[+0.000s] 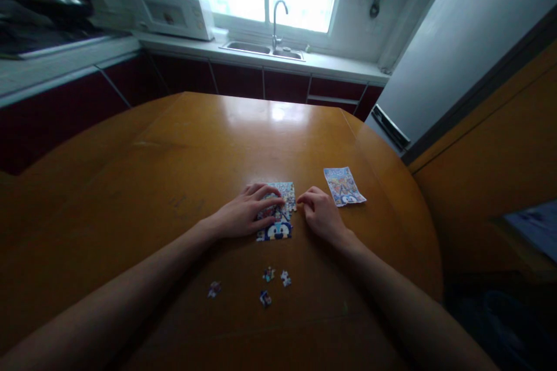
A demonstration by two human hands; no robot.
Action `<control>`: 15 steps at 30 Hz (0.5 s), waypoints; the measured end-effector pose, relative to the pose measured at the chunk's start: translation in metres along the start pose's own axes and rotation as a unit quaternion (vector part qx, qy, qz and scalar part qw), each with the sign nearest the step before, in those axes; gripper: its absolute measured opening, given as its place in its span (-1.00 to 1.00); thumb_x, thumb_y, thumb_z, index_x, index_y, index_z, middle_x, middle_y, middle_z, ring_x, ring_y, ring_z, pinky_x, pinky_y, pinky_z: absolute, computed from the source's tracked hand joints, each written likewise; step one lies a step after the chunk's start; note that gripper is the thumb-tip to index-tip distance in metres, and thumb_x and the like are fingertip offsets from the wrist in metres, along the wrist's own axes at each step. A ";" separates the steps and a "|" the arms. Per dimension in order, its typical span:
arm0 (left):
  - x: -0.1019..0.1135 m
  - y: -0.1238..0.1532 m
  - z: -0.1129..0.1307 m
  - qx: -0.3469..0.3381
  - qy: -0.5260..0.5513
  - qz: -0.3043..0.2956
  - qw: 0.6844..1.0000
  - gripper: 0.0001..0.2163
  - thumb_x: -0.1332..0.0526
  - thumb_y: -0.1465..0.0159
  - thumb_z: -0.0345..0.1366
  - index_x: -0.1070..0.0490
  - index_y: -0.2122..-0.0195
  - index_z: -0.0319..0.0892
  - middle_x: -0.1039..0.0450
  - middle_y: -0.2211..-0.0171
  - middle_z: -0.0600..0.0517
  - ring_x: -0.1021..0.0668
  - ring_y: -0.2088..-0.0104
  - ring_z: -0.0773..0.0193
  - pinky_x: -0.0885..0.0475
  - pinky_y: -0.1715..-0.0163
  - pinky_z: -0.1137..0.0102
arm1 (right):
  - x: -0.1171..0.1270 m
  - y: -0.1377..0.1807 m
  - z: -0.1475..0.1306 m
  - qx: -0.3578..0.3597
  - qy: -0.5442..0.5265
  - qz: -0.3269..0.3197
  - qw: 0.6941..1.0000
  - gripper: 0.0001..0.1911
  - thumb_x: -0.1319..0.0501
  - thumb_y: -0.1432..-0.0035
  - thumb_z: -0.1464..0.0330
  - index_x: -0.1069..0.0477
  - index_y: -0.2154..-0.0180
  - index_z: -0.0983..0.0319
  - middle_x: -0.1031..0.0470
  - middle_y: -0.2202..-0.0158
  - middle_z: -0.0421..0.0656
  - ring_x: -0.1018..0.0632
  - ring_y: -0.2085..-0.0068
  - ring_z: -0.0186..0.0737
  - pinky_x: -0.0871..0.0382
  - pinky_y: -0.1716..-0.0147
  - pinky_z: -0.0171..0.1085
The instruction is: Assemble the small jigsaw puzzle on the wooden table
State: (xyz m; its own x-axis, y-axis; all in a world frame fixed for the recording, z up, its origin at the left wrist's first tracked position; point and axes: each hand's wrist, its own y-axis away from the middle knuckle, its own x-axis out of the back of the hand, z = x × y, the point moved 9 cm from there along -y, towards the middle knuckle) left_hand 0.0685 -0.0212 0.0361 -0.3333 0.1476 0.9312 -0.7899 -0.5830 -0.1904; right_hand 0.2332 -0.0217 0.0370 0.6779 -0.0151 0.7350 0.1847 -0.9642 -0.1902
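Observation:
A partly assembled jigsaw puzzle (278, 232) lies flat on the table, with a blue and white cartoon face along its near edge. My left hand (250, 211) rests over its left side, fingers spread and lying on the pieces, hiding part of the picture. At the puzzle's right edge is my right hand (319, 211), its fingers curled with thumb and forefinger close together; whatever they may hold is hidden. Several loose puzzle pieces (268, 273) lie nearer to me, one of them a separate puzzle piece (214, 289) farther left.
A creased printed picture sheet (345, 186) lies right of my right hand. The wooden table (174, 145) has a rounded right edge. Beyond it stand a counter with a sink (248, 46), a microwave (172, 14) and, at right, a fridge (448, 40).

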 end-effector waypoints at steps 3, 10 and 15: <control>0.000 0.000 -0.001 0.001 0.002 0.003 1.000 -0.62 -0.16 -0.42 -0.04 -0.31 -0.25 0.16 -0.30 -0.22 -0.01 -0.28 -0.22 -0.06 -0.20 -0.25 -0.02 | -0.002 0.000 0.000 -0.001 0.001 -0.005 1.000 -0.78 -0.18 -0.24 0.51 -0.59 0.30 0.20 -0.52 0.23 -0.12 -0.53 0.19 -0.22 -0.36 0.14 -0.25; 0.000 0.000 -0.001 -0.003 0.011 0.009 1.000 -0.62 -0.16 -0.42 -0.04 -0.33 -0.24 0.15 -0.31 -0.21 0.00 -0.28 -0.21 -0.05 -0.20 -0.25 -0.01 | -0.005 0.001 0.000 0.006 -0.008 -0.014 1.000 -0.79 -0.19 -0.24 0.49 -0.60 0.30 0.19 -0.52 0.23 -0.12 -0.53 0.22 -0.23 -0.38 0.16 -0.23; 0.001 0.000 -0.001 -0.002 0.015 0.010 1.000 -0.62 -0.16 -0.41 -0.03 -0.33 -0.24 0.16 -0.32 -0.20 -0.01 -0.29 -0.21 -0.05 -0.20 -0.25 -0.01 | -0.005 0.001 -0.001 0.018 -0.021 -0.015 0.999 -0.79 -0.19 -0.24 0.50 -0.61 0.30 0.18 -0.52 0.23 -0.12 -0.53 0.23 -0.23 -0.39 0.15 -0.23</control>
State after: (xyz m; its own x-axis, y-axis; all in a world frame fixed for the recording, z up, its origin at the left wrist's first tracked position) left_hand 0.0681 -0.0205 0.0368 -0.3647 0.1604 0.9172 -0.7853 -0.5823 -0.2104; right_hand 0.2292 -0.0230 0.0333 0.7011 0.0259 0.7126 0.2311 -0.9537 -0.1927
